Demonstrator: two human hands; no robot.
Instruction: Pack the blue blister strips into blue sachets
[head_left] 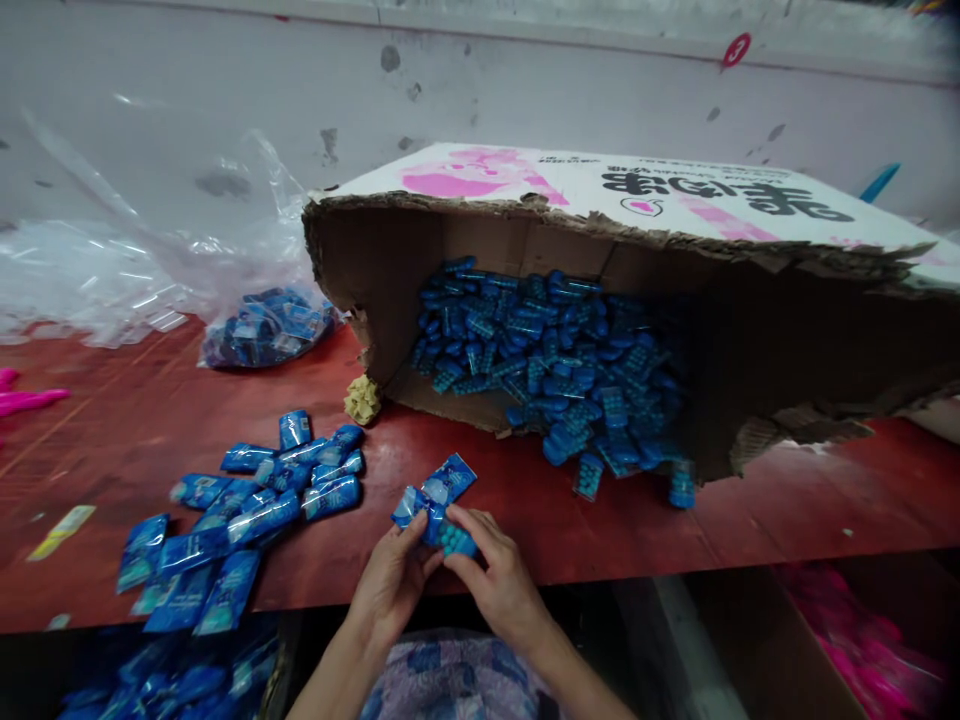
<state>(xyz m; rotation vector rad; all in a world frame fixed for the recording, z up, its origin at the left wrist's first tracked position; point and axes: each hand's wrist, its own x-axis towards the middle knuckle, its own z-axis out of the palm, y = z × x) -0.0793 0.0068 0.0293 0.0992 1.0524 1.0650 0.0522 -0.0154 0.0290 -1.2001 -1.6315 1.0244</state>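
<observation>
My left hand (391, 575) pinches a shiny blue printed packet (409, 506) between thumb and fingers, just over the table's front edge. Beside it, my right hand (499, 572) grips a small clear-and-blue container (457, 540) with round turquoise pieces showing inside. The container and the packet meet between my hands; whether one is partly inside the other I cannot tell. Just beyond my fingertips is another blue printed packet (452, 477). To the left lies a loose pile of filled blue packets (262, 518).
A torn-open cardboard box (615, 222) lies on its side, with many small blue containers (555, 345) spilling onto the red table (442, 425). At the back left sits a clear plastic bag (266, 325) of blue packets. A crumpled yellowish lump (363, 400) rests by the box.
</observation>
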